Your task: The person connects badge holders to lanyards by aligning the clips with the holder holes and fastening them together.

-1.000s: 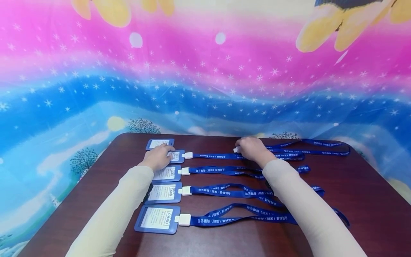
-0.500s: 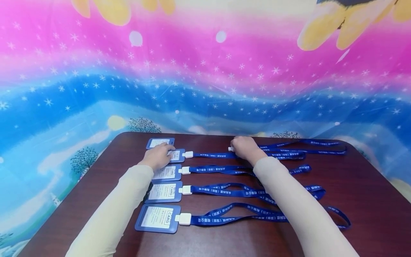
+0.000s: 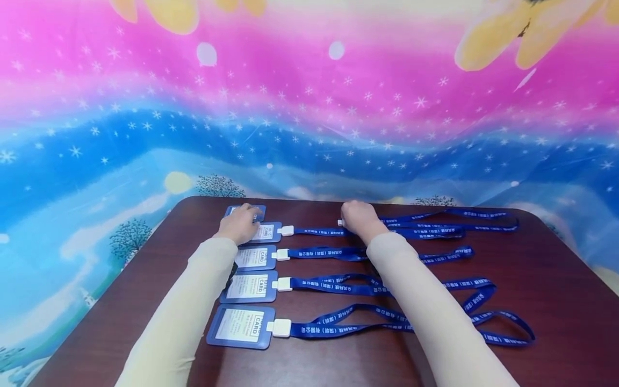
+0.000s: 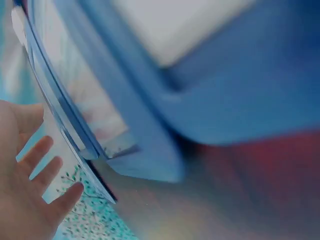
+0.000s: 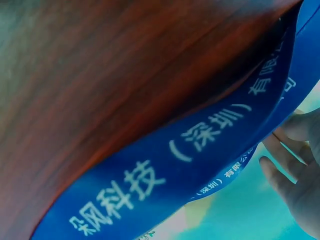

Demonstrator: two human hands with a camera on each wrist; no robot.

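Five-row layout aside, the farthest blue ID card holder point(image 3: 261, 209) lies at the table's back left, its strap apart from it. My left hand point(image 3: 239, 223) is over this holder and the one in front of it; in the left wrist view its fingers point(image 4: 67, 200) are spread, close to the blue frames. My right hand point(image 3: 359, 217) pinches the end of the farthest blue lanyard point(image 3: 483, 214), with its small white clip point(image 3: 340, 222) showing left of the fingers. The right wrist view shows printed blue strap point(image 5: 150, 175) crossing in front of that hand.
Several card holders point(image 3: 240, 326) lie in a column toward the front, joined by white clips point(image 3: 282, 327) to blue lanyards point(image 3: 333, 329) stretching right. The brown table point(image 3: 314, 360) ends at a colourful printed backdrop point(image 3: 300, 123).
My right hand has moved left along the back of the table, drawing the lanyard and clip with it. My left hand has shifted from the second holder toward the farthest one.
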